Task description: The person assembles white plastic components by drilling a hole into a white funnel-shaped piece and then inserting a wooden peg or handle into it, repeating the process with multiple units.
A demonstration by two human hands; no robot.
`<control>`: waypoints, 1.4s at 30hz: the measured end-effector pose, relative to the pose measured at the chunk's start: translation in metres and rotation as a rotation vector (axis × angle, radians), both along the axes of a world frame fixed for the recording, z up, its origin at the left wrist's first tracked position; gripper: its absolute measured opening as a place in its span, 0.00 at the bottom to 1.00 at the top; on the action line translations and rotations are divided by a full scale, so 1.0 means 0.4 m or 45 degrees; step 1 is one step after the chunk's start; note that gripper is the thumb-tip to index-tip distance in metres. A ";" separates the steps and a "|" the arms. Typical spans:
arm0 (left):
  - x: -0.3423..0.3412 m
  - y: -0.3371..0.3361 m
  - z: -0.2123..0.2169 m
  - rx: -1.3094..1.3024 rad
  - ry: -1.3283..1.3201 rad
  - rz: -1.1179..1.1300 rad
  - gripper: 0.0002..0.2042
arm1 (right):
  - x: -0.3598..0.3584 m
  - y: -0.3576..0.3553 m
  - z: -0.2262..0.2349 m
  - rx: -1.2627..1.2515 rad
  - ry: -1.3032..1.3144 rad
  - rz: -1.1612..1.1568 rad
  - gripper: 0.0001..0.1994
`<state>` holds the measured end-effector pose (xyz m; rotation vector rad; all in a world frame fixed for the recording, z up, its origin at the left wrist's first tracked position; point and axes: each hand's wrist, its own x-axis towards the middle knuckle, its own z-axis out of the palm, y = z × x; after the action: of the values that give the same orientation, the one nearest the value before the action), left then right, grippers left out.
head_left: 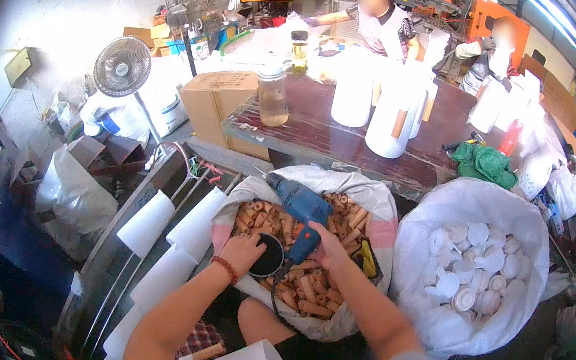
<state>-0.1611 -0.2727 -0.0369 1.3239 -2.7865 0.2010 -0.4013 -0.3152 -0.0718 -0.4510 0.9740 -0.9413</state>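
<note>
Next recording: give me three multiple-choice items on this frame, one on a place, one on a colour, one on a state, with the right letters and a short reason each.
1. Where does the blue power drill lie?
A. over the sack of brown cardboard tubes
B. on the dark wooden table
C. inside the sack of white caps

2. What colour is the cloth on the table?
A. red
B. green
C. yellow

3. What is the right hand doing?
A. hanging free
B. gripping the drill's handle
C. holding a white cone

Key: 1 A, the drill sits above the tubes; 2 B, the crumpled cloth is green; 3 B, its fingers close round the handle, while the left hand rests by a round black part.
</note>
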 end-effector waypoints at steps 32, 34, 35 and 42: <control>0.085 0.086 -0.051 0.457 1.313 0.568 0.10 | -0.152 0.408 0.197 -0.149 0.237 0.069 0.18; 0.151 0.139 -0.051 0.695 1.620 0.662 0.11 | -0.151 0.424 0.186 -0.112 0.253 0.126 0.18; 0.181 0.184 -0.026 0.737 1.597 0.733 0.11 | -0.153 0.435 0.184 -0.120 0.258 0.157 0.19; 0.427 0.522 -0.039 0.782 2.326 1.220 0.10 | -0.030 0.517 0.121 -0.076 0.045 0.513 0.23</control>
<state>0.0097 -0.0639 -0.0525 1.4455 -0.6093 -1.1953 -0.4133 -0.1083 -0.0233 -0.6872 0.8464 -0.6001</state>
